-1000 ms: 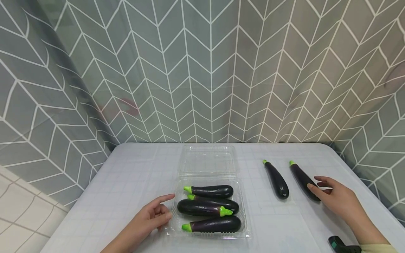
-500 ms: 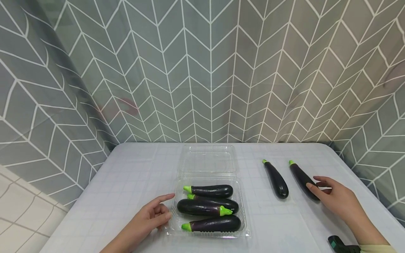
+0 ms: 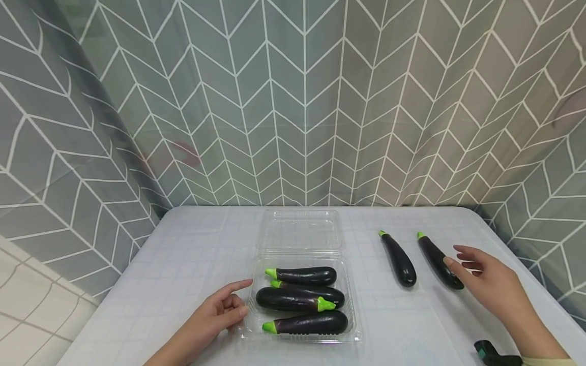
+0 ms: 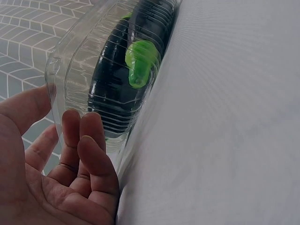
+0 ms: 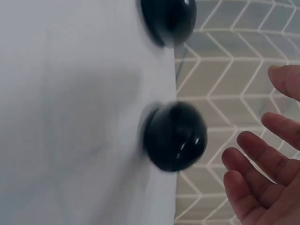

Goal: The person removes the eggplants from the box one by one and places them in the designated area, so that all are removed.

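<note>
Right hand (image 3: 496, 284), fingers apart, near rightmost eggplant (image 3: 436, 255)
Best cupped round its thick end; left hand's (image 3: 214, 316) loose fingers touch box (image 3: 351, 310).

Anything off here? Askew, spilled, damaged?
One oddity: in the open clear container, one eggplant is flipped, its green stem pointing right in the head view while the other three eggplants point left. It also overlaps the one behind. No spill or damage visible.

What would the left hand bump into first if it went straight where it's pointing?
The left hand would likely meet the clear plastic clamshell first; whether they touch now is hard to tell.
</note>
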Demonstrator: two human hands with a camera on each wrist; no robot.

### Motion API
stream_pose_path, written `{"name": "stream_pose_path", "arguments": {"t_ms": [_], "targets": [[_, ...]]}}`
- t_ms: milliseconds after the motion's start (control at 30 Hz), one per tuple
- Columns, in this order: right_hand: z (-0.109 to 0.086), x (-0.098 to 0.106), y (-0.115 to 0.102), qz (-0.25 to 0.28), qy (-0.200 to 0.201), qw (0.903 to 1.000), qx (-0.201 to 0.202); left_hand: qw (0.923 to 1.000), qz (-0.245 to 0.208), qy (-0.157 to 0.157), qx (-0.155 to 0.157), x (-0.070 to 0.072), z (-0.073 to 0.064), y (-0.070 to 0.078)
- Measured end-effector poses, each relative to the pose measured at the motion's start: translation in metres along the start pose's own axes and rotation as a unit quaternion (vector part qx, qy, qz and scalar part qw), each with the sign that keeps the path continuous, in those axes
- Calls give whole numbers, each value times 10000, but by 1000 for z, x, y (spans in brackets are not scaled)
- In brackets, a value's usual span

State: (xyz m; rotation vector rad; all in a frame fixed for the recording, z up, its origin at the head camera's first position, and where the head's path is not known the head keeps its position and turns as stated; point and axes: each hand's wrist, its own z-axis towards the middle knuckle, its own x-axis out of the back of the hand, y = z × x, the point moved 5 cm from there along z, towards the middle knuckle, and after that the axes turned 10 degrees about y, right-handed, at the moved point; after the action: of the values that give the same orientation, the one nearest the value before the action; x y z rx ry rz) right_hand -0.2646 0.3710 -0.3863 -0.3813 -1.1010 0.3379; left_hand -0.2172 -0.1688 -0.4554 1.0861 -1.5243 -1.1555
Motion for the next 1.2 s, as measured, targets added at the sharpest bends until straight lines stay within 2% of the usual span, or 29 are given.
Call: {"name": "stream_pose_path", "arguments": {"t_ms": [133, 367, 767, 1200], "targets": [[0, 4, -20, 187, 3, 9996, 208, 10000, -35, -38, -49, 0, 0, -1], [-4, 3, -59, 569, -263, 9969, 474, 10000, -49, -46, -68, -1, 0, 0], [-11, -24, -124, 1038, -648, 9864, 1102, 9998, -104, -88, -144, -2, 1, 3], [-28, -67, -186, 1631, -1318, 9584, 1934, 9998, -11, -69, -209, 2, -1, 2]]}}
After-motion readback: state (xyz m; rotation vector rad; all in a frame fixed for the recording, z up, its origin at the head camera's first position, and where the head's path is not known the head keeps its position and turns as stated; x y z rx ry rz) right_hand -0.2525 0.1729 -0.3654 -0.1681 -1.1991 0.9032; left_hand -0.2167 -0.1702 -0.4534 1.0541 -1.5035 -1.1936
